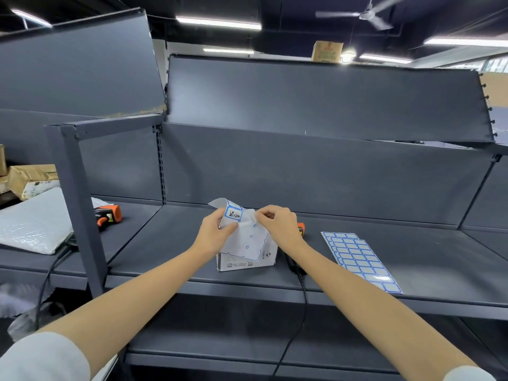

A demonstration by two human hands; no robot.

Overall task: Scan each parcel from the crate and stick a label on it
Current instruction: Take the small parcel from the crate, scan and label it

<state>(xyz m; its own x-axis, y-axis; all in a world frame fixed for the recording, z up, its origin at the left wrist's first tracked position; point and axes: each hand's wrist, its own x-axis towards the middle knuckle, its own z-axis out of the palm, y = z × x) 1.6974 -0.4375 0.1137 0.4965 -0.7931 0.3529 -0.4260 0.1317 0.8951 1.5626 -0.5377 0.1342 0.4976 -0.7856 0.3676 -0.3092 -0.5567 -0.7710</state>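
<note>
— Left hand [217, 229] grips the backing sheet [247, 237], fingers curled round its left edge, thumb across the front. See it?

— Yes. It's lifted just above the white parcel [244, 261], isn't it?

— Right over it. That parcel stands on the dark shelf [170, 243], and both hands meet above its top.

— And the right hand [277, 221]?

— Pinching. Thumb and forefinger are pressed together at the sheet's upper edge, the other fingers curled in. Whether it has a sticker's corner or only the paper, I can't tell.

— One blue-bordered label [233, 213] with writing sits at the sheet's top, just left of that pinch.

— Beyond the parcel to its right lies a scanner [295, 259], mostly hidden by the right wrist, its cable dropping over the shelf's front edge.

— Further right of the parcel, the label sheets [360, 259] lie flat, overlapping.

— Well left of the parcel, past the upright post, there's a second orange scanner [108, 215] and a grey bubble mailer [33, 224].
</note>
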